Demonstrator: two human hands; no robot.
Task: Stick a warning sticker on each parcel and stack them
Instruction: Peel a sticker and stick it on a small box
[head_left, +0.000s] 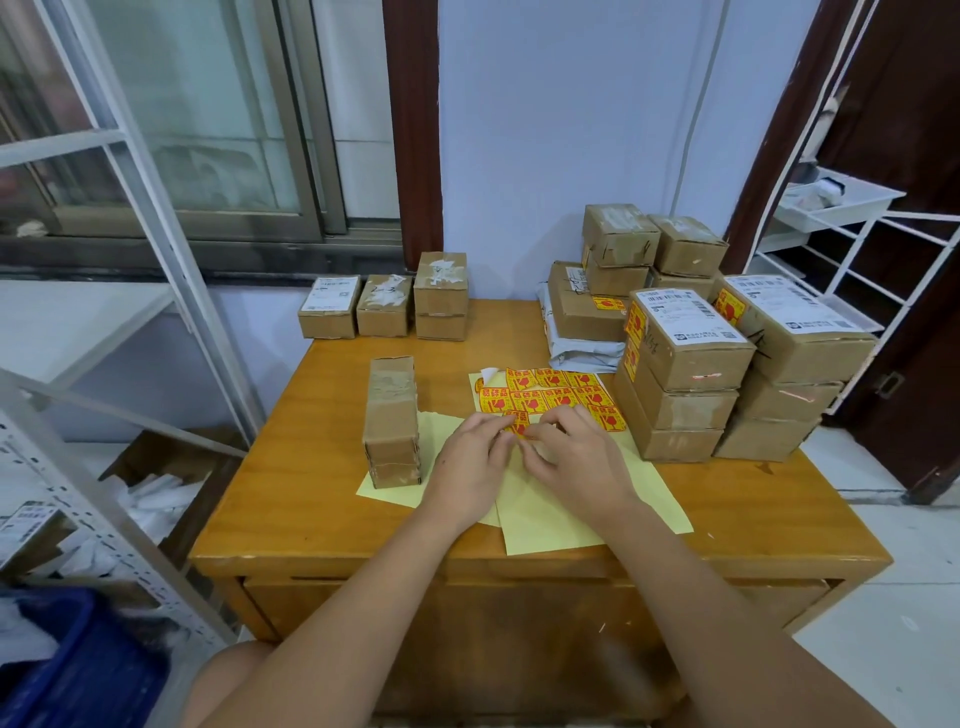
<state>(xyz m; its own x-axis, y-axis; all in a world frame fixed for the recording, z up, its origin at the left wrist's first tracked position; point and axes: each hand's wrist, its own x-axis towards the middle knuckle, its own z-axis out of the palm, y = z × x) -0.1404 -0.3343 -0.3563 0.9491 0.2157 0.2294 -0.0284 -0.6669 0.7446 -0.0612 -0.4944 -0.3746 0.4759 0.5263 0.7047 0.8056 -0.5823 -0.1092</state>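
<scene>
A sheet of yellow-and-red warning stickers lies mid-table on pale yellow backing paper. Both hands meet at its near edge. My left hand pinches one sticker that is partly lifted from the sheet. My right hand has its fingertips curled at the same spot, on the backing. A tall taped brown parcel stands upright just left of my left hand. Stacks of stickered parcels fill the table's right side. Three plain parcels sit in a row at the back left.
The wooden table stands against a light wall. A metal shelf frame and a blue bin are at the left. A white wire rack stands at the right. A grey mailer bag lies under the back right stack.
</scene>
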